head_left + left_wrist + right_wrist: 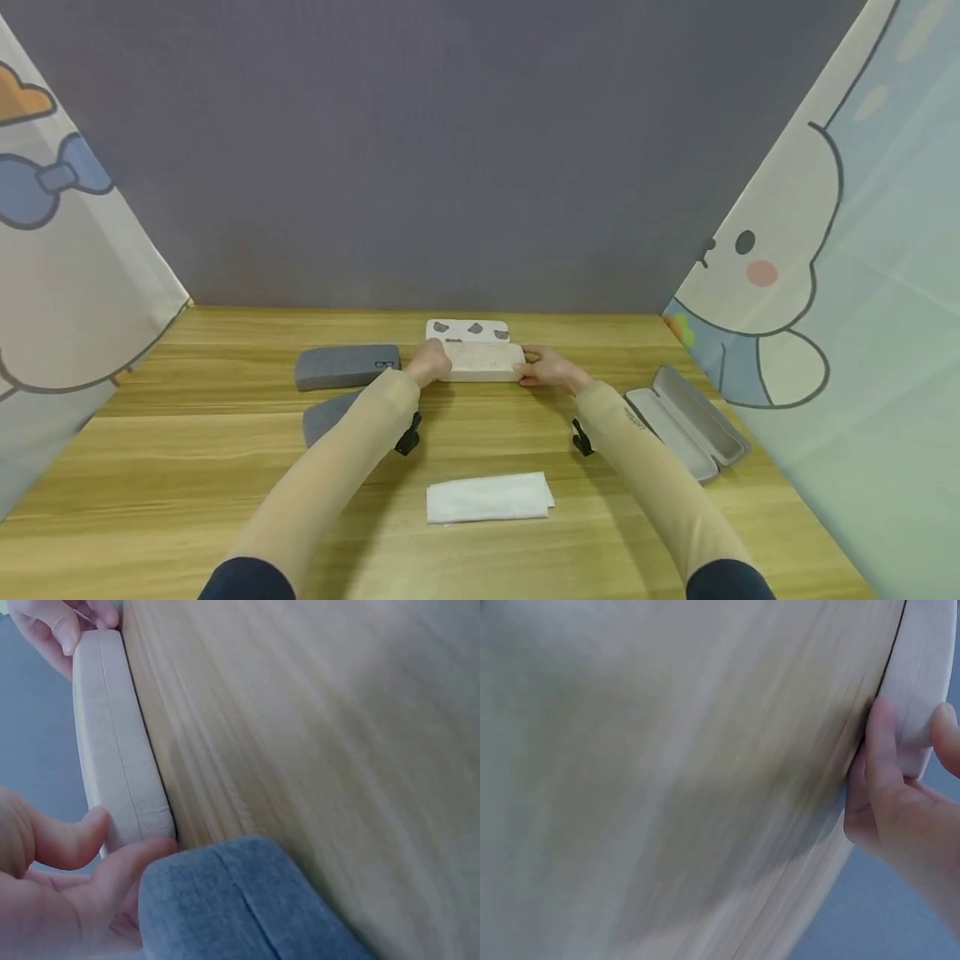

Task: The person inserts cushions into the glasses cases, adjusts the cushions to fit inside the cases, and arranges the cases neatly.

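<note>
A cream glasses case lies closed at the back middle of the table, its long side facing me. My left hand grips its left end, thumb and fingers on either side of the edge in the left wrist view. At the right end my right hand pinches the case the same way, as the right wrist view shows. Directly behind stands a white case with grey bear prints, partly covered by the cream one. Close to the left hand is a blue-grey glasses case with a small glasses print.
A second blue-grey case is partly hidden under my left forearm. On the right, a grey glasses case lies open beside my right forearm. A folded white cloth rests nearer to me. A dark partition closes off the back.
</note>
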The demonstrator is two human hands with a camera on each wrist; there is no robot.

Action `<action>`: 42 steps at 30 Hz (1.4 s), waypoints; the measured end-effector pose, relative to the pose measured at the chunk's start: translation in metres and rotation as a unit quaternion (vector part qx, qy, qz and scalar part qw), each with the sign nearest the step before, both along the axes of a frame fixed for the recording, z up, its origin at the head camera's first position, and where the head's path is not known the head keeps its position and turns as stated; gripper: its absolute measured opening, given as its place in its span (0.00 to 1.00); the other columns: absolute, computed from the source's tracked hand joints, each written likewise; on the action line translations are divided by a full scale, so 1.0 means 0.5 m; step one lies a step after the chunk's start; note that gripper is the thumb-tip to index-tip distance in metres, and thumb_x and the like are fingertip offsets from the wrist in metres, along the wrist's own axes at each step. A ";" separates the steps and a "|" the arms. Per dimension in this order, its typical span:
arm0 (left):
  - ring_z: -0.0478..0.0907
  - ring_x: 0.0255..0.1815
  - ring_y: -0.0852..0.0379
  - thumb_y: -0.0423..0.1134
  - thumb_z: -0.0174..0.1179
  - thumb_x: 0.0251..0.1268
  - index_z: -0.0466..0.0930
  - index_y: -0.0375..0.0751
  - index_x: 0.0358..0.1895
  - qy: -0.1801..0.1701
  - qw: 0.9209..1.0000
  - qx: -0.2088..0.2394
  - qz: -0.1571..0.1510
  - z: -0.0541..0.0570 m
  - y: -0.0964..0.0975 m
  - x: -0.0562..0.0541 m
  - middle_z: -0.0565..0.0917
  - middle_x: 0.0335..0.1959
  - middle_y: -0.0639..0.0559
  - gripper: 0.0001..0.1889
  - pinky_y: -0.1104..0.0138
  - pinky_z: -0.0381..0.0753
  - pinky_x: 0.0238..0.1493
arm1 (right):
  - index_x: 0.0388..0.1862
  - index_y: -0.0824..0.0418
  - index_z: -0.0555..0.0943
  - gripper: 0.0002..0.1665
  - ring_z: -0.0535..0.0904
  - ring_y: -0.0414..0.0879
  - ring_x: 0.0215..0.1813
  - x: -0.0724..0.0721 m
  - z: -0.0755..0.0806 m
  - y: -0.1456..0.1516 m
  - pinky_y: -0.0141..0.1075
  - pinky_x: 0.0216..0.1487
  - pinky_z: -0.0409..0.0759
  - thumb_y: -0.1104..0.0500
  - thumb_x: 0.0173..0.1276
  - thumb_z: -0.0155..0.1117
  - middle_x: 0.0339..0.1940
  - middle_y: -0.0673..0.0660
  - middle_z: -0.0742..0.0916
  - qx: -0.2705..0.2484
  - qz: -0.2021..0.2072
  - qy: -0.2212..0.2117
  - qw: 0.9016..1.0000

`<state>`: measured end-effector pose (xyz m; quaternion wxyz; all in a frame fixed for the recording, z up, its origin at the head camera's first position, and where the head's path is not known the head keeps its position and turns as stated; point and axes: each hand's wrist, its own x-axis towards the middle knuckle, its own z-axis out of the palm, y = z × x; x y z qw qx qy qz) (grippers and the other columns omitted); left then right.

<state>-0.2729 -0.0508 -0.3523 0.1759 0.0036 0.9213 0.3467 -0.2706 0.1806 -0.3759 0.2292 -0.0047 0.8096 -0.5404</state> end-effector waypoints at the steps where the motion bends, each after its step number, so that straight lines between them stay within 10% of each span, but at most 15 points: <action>1: 0.62 0.23 0.55 0.24 0.45 0.64 0.65 0.24 0.60 0.000 1.000 0.001 0.000 0.002 0.003 -0.001 0.72 0.44 0.37 0.20 0.69 0.63 0.21 | 0.77 0.69 0.46 0.38 0.69 0.63 0.68 0.002 0.001 0.003 0.40 0.61 0.79 0.66 0.75 0.50 0.74 0.75 0.59 -0.001 -0.004 0.007 1.000; 6: 0.60 0.24 0.54 0.24 0.44 0.63 0.68 0.24 0.55 -0.001 1.000 -0.005 -0.012 0.011 0.013 -0.004 0.74 0.53 0.32 0.17 0.68 0.64 0.23 | 0.76 0.71 0.48 0.37 0.76 0.59 0.60 0.029 0.005 0.011 0.41 0.55 0.82 0.60 0.76 0.49 0.69 0.75 0.68 0.020 -0.014 0.038 0.999; 9: 0.70 0.42 0.43 0.25 0.45 0.64 0.67 0.24 0.60 0.019 0.999 -0.039 -0.017 0.018 0.019 0.005 0.67 0.64 0.26 0.21 0.62 0.73 0.42 | 0.75 0.73 0.47 0.37 0.78 0.55 0.54 0.060 0.014 0.014 0.41 0.55 0.82 0.56 0.78 0.47 0.63 0.73 0.73 0.034 -0.024 0.039 0.998; 13: 0.49 0.69 0.26 0.26 0.49 0.62 0.50 0.27 0.73 0.082 0.996 -0.047 -0.003 0.031 0.039 0.017 0.48 0.70 0.21 0.34 0.49 0.70 0.58 | 0.75 0.72 0.48 0.35 0.76 0.56 0.52 0.113 0.045 0.030 0.46 0.58 0.79 0.53 0.80 0.41 0.59 0.72 0.74 0.034 -0.041 0.056 0.997; 18: 0.48 0.66 0.28 0.25 0.52 0.58 0.46 0.32 0.75 0.157 0.987 -0.017 -0.029 0.047 0.094 0.018 0.43 0.71 0.24 0.40 0.60 0.73 0.33 | 0.76 0.70 0.48 0.34 0.68 0.68 0.66 0.178 0.092 0.073 0.51 0.64 0.74 0.52 0.81 0.37 0.68 0.77 0.66 0.030 -0.055 0.086 0.994; 21: 0.52 0.67 0.28 0.32 0.55 0.63 0.52 0.30 0.73 0.166 0.984 -0.001 -0.060 0.058 0.133 0.019 0.52 0.71 0.26 0.35 0.54 0.76 0.48 | 0.75 0.73 0.46 0.35 0.68 0.68 0.66 0.211 0.116 0.104 0.50 0.64 0.74 0.51 0.81 0.36 0.67 0.78 0.67 0.035 -0.057 0.096 0.993; 26: 0.70 0.63 0.39 0.50 0.56 0.67 0.57 0.28 0.71 0.089 0.987 0.101 -0.085 0.063 0.191 0.029 0.72 0.63 0.34 0.38 0.50 0.69 0.67 | 0.73 0.76 0.49 0.40 0.75 0.58 0.58 0.274 0.142 0.149 0.50 0.64 0.73 0.45 0.80 0.36 0.61 0.73 0.73 0.026 -0.070 0.091 0.993; 33: 0.60 0.73 0.40 0.66 0.52 0.63 0.53 0.37 0.75 -0.061 0.974 0.197 -0.090 0.051 0.263 0.043 0.60 0.74 0.40 0.46 0.47 0.63 0.71 | 0.71 0.76 0.54 0.49 0.78 0.44 0.49 0.363 0.143 0.201 0.40 0.56 0.79 0.34 0.76 0.33 0.54 0.64 0.77 -0.016 -0.127 0.026 0.991; 42: 0.62 0.71 0.40 0.67 0.52 0.62 0.59 0.41 0.73 -0.130 0.957 0.240 -0.093 0.031 0.342 0.052 0.62 0.74 0.43 0.44 0.47 0.67 0.68 | 0.69 0.80 0.51 0.60 0.78 0.47 0.47 0.434 0.100 0.249 0.39 0.53 0.80 0.25 0.69 0.26 0.46 0.59 0.77 -0.104 -0.195 -0.075 0.972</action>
